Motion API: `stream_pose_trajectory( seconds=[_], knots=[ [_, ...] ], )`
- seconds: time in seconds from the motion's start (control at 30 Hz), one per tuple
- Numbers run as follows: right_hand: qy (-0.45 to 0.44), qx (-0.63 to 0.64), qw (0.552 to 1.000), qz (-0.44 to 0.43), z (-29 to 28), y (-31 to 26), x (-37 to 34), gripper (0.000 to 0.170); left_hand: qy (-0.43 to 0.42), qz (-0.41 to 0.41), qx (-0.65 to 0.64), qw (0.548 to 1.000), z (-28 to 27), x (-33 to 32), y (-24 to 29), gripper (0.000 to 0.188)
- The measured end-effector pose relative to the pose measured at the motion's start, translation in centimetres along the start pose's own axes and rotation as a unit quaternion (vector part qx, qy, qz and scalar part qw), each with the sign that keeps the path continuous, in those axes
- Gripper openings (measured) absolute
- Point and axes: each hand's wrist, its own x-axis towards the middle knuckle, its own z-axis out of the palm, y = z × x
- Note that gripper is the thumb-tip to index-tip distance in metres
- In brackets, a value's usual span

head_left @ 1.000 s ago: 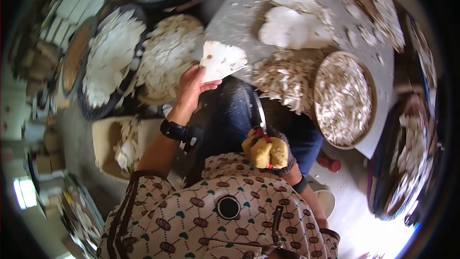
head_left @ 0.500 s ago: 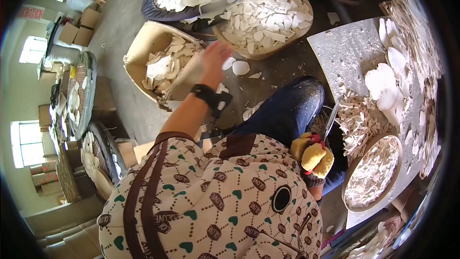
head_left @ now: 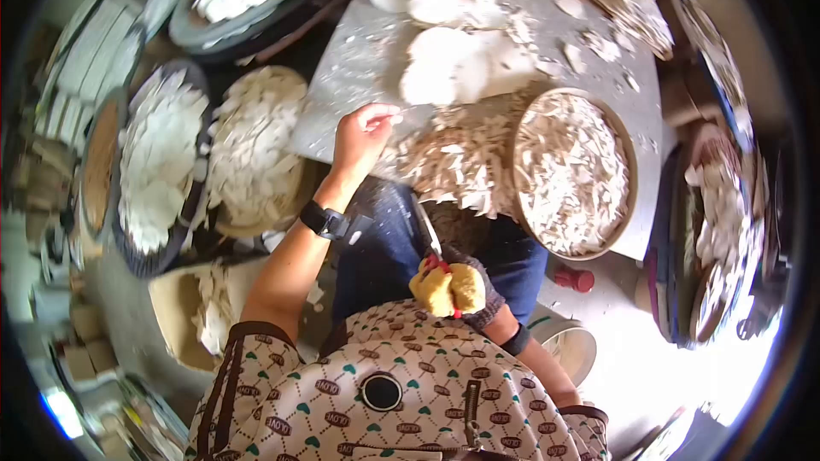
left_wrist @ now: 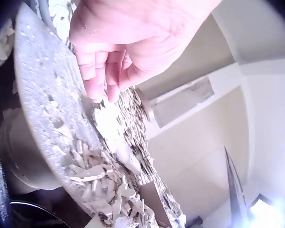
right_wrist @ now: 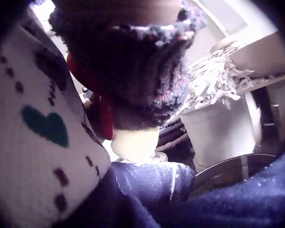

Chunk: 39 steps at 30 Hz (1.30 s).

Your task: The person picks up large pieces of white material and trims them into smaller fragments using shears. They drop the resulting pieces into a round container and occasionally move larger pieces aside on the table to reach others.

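My bare left hand [head_left: 363, 141] reaches over the near left edge of a grey board [head_left: 346, 60], fingers loosely bent. Nothing shows between its fingers [left_wrist: 111, 88] in the left wrist view. Large flat white slices [head_left: 444, 64] lie on the board just beyond it, with a heap of thin cut strips [head_left: 453, 158] to its right. Low by my lap, my right hand [head_left: 448, 286], in a dark knitted glove with yellow finger covers, grips red-handled scissors [head_left: 427, 226], blades pointing forward. One red handle [right_wrist: 106, 116] shows in the right wrist view beside the glove.
On the board's right stands a round tray [head_left: 628, 175] full of strips. Baskets of white pieces [head_left: 256, 141] fill the left side, with a cardboard box [head_left: 175, 316] nearer me. A white bucket [head_left: 581, 350] and a red-capped object [head_left: 574, 279] are on the floor at right.
A white slice was in my left hand at first; the hand swung left beside the cardboard box and has returned to the board without it. The right hand keeps holding the scissors.
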Motion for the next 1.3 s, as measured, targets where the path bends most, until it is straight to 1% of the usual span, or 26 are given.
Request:
stream_pose_trajectory(
  seconds=[0.03,0.1,0.13,0.23,0.27,0.37,0.47,0.5,0.57,0.6,0.67,0.7,0.73,0.77,0.8,0.87,0.9,0.93,0.97,1.0,1.07,1.1,1.13,1.17,1.23,1.3],
  knots=[
    [0.007,-0.054,0.995,-0.078,0.6,-0.5,-0.2,0.019,-0.022,-0.009,0.017,1.0,1.1,1.0,0.1,0.015],
    [0.008,-0.028,0.996,-0.079,0.4,-0.7,-0.4,0.022,-0.062,0.046,0.162,0.984,3.4,2.6,2.4,0.022],
    [0.002,-0.037,0.997,-0.071,0.1,-0.5,-0.5,0.026,-0.063,0.089,0.229,0.967,4.3,3.6,1.6,0.047],
    [-0.004,-0.159,0.98,-0.116,-0.4,-1.2,-0.4,0.027,0.025,0.179,0.467,0.866,7.6,5.4,0.4,0.071],
    [0.002,-0.169,0.979,-0.114,-0.4,-1.4,-0.5,0.026,-0.005,0.131,0.485,0.865,8.1,6.0,0.2,0.081],
    [0.017,-0.196,0.975,-0.106,-0.3,-2.2,-0.7,0.025,-0.04,0.151,0.462,0.873,7.9,7.4,0.2,0.076],
    [0.033,-0.066,0.995,-0.072,-1.5,0.1,0.0,0.025,-0.087,0.143,0.477,0.863,7.0,7.5,1.2,0.066],
    [0.028,-0.085,0.993,-0.08,-1.4,-0.2,-0.1,0.026,-0.102,0.138,0.484,0.858,6.7,7.4,1.6,0.063],
    [0.018,-0.125,0.987,-0.096,-1.2,-1.2,-0.2,0.027,-0.076,0.209,0.444,0.868,5.6,7.2,1.7,0.053],
    [0.025,-0.106,0.99,-0.086,-1.2,-1.1,-0.1,0.028,-0.063,0.243,0.423,0.871,5.0,7.2,1.7,0.048],
    [0.036,-0.067,0.995,-0.063,-1.2,-1.0,-0.2,0.03,-0.042,0.156,0.246,0.956,3.7,7.0,2.1,0.035],
    [0.028,-0.138,0.986,-0.089,-1.2,-1.2,-0.4,0.028,-0.03,0.109,0.154,0.982,2.9,6.9,2.2,0.03],
    [0.02,-0.209,0.971,-0.113,-1.4,-1.6,-0.6,0.027,-0.006,0.065,0.108,0.992,2.1,6.7,1.6,0.024],
    [0.012,-0.277,0.951,-0.137,-1.1,-2.3,-0.7,0.026,0.016,0.085,0.083,0.993,1.5,6.6,1.7,0.023],
    [0.013,-0.351,0.924,-0.153,-0.1,-4.0,-1.0,0.02,0.022,0.06,0.025,0.998,0.8,6.4,1.5,0.022],
    [0.001,-0.295,0.947,-0.126,-1.3,-1.6,-0.4,0.017,0.021,-0.005,-0.103,0.994,0.0,5.6,1.7,0.022],
    [-0.005,-0.267,0.957,-0.111,-0.5,-2.3,-0.2,0.016,0.014,-0.044,-0.173,0.984,-0.3,4.8,2.8,0.022],
    [0.032,-0.258,0.958,-0.122,0.3,-3.4,-0.7,0.013,0.006,-0.082,-0.242,0.967,-0.6,4.0,3.7,0.023],
    [0.052,0.009,0.998,-0.04,-0.3,-2.2,-0.3,0.012,0.001,-0.103,-0.262,0.96,-0.9,3.4,4.1,0.025],
    [0.069,0.275,0.958,0.045,-1.1,-0.9,0.5,0.012,-0.005,-0.125,-0.282,0.951,-1.1,2.8,4.3,0.027],
    [0.066,0.308,0.949,0.024,-1.6,0.0,0.6,0.012,-0.022,-0.157,-0.3,0.941,-1.2,1.6,4.9,0.034],
    [0.063,0.325,0.944,0.014,-1.4,-0.1,0.6,0.012,-0.021,-0.144,-0.296,0.944,-1.1,1.0,5.0,0.035],
    [0.046,0.284,0.958,-0.025,-1.2,-0.4,0.2,0.012,-0.02,-0.132,-0.293,0.947,-0.7,0.4,5.1,0.037],
    [0.039,0.284,0.957,-0.032,-1.1,-0.6,0.2,0.011,-0.02,-0.119,-0.289,0.95,-0.5,-0.2,5.3,0.038],
    [0.025,0.286,0.957,-0.046,-1.0,-1.0,0.1,0.012,-0.031,-0.14,-0.312,0.939,-0.1,-1.1,5.6,0.041],
    [0.053,0.329,0.943,-0.019,-0.5,-2.0,0.1,0.019,-0.04,-0.148,-0.314,0.937,0.4,-1.8,5.7,0.042]
  ],
)
